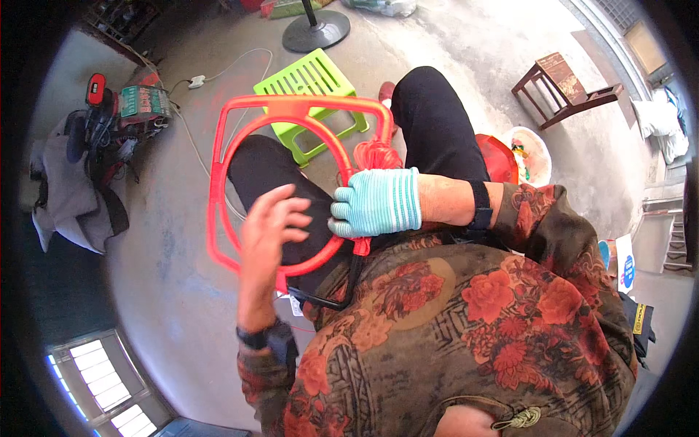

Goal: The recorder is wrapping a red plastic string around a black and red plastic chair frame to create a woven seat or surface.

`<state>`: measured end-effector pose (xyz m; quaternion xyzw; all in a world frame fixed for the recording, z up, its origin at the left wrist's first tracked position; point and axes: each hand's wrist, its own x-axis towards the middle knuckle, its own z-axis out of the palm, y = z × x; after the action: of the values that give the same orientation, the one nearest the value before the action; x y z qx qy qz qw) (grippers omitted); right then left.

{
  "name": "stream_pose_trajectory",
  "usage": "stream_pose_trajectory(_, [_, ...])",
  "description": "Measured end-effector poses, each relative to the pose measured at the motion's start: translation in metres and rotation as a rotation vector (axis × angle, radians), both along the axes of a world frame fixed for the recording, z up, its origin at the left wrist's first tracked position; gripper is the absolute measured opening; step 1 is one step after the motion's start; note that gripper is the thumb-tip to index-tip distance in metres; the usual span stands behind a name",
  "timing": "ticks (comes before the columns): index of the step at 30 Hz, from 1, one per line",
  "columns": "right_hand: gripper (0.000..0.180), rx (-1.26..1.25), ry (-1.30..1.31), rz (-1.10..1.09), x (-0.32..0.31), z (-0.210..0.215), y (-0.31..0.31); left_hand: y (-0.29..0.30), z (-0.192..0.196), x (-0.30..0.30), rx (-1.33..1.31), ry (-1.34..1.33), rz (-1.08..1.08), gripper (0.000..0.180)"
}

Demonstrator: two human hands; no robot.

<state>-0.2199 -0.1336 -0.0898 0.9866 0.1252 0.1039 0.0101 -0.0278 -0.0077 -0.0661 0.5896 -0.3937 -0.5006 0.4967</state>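
The red plastic frame [218, 175], a squarish outer rim with a round ring inside, is held over the lap, above the knees in black trousers [437, 124]. A bundle of red cord [375, 154] is gathered at the frame's right edge, just above the gloved hand.

A slip is judged the main risk: the frame is gripped at one lower stretch of its ring only, so its far corner could swing down toward the concrete floor [167, 277] or knock the green plastic stool [313, 95] standing just beyond the knees. The cord could also loosen or tangle if tension is lost at the glove, since the bundle is not seen to be tied off.

The right hand [375, 202], worn in a pale blue knitted glove, is curled closed around the ring where the cord meets it; whether the cord itself is pinched under the fingers cannot be told. The left hand [268, 229] is bare and half open, its fingers bent and loosely spread, laid near the lower part of the ring; firm contact with the ring cannot be confirmed.
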Motion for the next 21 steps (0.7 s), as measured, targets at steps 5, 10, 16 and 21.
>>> stream_pose_trajectory(5, [0.019, 0.123, -0.109, -0.019, -0.001, -0.008, -0.011, -0.029, -0.038, -0.011, 0.202, 0.265, -0.113, 0.035])
stream_pose_trajectory(10, [0.027, 0.286, -0.048, -0.113, -0.008, 0.000, -0.031, -0.013, 0.025, 0.011, -0.011, -0.169, 0.071, 0.029])
stream_pose_trajectory(16, [0.030, 0.950, -0.625, -0.415, -0.001, 0.012, -0.056, 0.068, 0.077, 0.060, -0.665, -0.008, 0.474, 0.027])
stream_pose_trajectory(21, [0.030, 1.471, -0.720, -0.526, 0.001, 0.056, -0.056, 0.054, 0.068, 0.055, -0.516, -0.131, 0.387, 0.019])
